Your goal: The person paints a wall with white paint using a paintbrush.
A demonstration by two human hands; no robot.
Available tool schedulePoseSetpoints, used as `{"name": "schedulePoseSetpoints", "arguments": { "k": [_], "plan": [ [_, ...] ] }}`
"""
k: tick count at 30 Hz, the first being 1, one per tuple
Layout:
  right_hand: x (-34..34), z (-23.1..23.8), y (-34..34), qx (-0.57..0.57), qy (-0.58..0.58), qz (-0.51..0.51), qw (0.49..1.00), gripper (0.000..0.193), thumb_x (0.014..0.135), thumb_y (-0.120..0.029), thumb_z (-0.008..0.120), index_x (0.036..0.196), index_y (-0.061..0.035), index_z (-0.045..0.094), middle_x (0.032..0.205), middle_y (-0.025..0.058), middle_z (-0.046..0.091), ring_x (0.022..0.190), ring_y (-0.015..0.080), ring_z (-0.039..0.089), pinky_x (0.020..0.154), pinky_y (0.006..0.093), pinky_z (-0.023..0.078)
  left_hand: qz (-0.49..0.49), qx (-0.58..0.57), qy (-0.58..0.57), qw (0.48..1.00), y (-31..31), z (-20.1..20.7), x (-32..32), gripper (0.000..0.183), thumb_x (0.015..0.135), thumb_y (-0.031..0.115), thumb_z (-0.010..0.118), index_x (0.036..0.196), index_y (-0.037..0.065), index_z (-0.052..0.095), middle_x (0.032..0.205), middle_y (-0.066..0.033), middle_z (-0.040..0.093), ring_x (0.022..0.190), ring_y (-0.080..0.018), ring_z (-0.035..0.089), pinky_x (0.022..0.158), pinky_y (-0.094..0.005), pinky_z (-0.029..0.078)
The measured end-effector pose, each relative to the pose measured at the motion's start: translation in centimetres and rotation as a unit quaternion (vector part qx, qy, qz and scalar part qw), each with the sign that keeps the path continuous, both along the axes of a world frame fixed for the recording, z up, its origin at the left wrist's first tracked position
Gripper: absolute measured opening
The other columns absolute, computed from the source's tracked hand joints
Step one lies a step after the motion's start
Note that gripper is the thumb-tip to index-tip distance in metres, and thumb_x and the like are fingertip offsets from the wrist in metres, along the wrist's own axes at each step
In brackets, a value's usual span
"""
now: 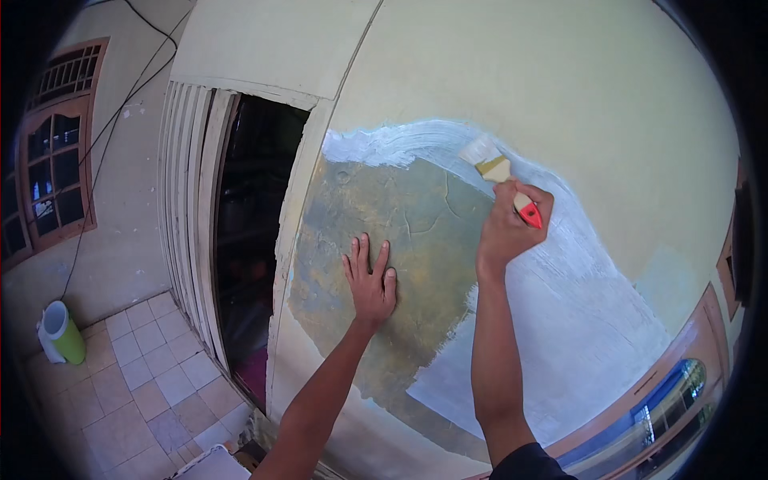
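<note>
Brush handle point(529, 212) is showing wood-like body, glossy red end; white paint point(384, 146) along top edge of grey-brown patch point(432, 240) is looking streaky, patch rough, cracked.

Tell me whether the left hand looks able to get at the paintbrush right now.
Probably yes: the left hand rests open on the dark patch of wall, and the way to the paintbrush looks free at its bristles, though the right hand grips its handle.

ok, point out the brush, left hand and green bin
Brush point(499, 173): head view, on the pale neck of its handle.
Left hand point(372, 293): head view, on the back of the hand.
Green bin point(70, 347): head view, on its outer side.
</note>
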State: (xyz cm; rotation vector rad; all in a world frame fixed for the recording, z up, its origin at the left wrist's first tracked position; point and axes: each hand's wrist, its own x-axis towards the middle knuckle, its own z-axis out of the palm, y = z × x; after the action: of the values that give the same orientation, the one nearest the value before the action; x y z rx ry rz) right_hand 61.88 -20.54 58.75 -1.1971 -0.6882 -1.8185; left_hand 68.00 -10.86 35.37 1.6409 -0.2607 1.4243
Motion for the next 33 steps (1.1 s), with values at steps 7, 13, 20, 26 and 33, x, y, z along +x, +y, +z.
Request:
{"name": "schedulePoseSetpoints", "arguments": {
  "k": [7, 13, 20, 26, 33],
  "plan": [
    [-3.8, -2.3, 1.3, -0.027, -0.063, 0.003, 0.998, 0.019, 0.081, 0.012, 0.072, 0.091, -0.0025, 0.064, 0.088, 0.0075, 0.064, 0.079, 0.016, 0.061, 0.072, 0.029, 0.05, 0.002, 0.006, 0.007, 1.0, 0.0, 0.1, 0.0, 0.049, 0.102, 0.029, 0.044, 0.149, 0.017, 0.052, 0.165, -0.0202, 0.028, 0.154, -0.041, 0.019, 0.121, -0.0624, 0.006],
    [1.4, -1.5, 6.9, -0.161, 0.091, 0.064, 0.981, 0.012, 0.082, 0.003, 0.076, 0.088, -0.0036, 0.069, 0.084, 0.0056, 0.065, 0.076, 0.016, 0.062, 0.07, 0.0288, 0.049, -0.003, 0.008, 0.013, 1.0, 0.2, 0.2, -0.4, 0.05, 0.102, 0.029, 0.044, 0.149, 0.017, 0.052, 0.165, -0.0202, 0.027, 0.154, -0.0411, 0.019, 0.121, -0.0627, 0.005],
    [1.6, -1.6, 4.3, -0.104, 0.141, 0.061, 0.983, 0.01, 0.083, 0.002, 0.075, 0.087, -0.0028, 0.067, 0.083, 0.0038, 0.064, 0.074, 0.0103, 0.057, 0.068, 0.0257, 0.046, 0.0, 0.002, 0.009, 1.0, 0.2, 0.0, -0.2, 0.05, 0.101, 0.028, 0.045, 0.149, 0.018, 0.053, 0.164, -0.0207, 0.028, 0.154, -0.0417, 0.019, 0.121, -0.0626, 0.005],
    [-2.7, -2.7, -0.8, -0.07, 0.112, -0.042, 0.99, 0.01, 0.085, 0.003, 0.075, 0.089, -0.0029, 0.067, 0.084, 0.0018, 0.065, 0.075, 0.0092, 0.055, 0.068, 0.0248, 0.045, -0.002, 0.0, 0.005, 1.0, 0.3, 0.1, -0.2, 0.05, 0.101, 0.027, 0.046, 0.149, 0.018, 0.052, 0.164, -0.0206, 0.028, 0.153, -0.0418, 0.019, 0.121, -0.0628, 0.006],
    [-8.2, -2.6, -2.5, 0.007, 0.124, -0.018, 0.992, 0.014, 0.085, 0.009, 0.074, 0.092, -0.0005, 0.066, 0.097, 0.0077, 0.068, 0.085, 0.0116, 0.063, 0.076, 0.0258, 0.052, -0.005, 0.009, 0.005, 1.0, -0.1, -0.1, -0.3, 0.049, 0.103, 0.028, 0.044, 0.151, 0.016, 0.051, 0.165, -0.0202, 0.026, 0.154, -0.0412, 0.019, 0.121, -0.0616, 0.007]
  ]
}}
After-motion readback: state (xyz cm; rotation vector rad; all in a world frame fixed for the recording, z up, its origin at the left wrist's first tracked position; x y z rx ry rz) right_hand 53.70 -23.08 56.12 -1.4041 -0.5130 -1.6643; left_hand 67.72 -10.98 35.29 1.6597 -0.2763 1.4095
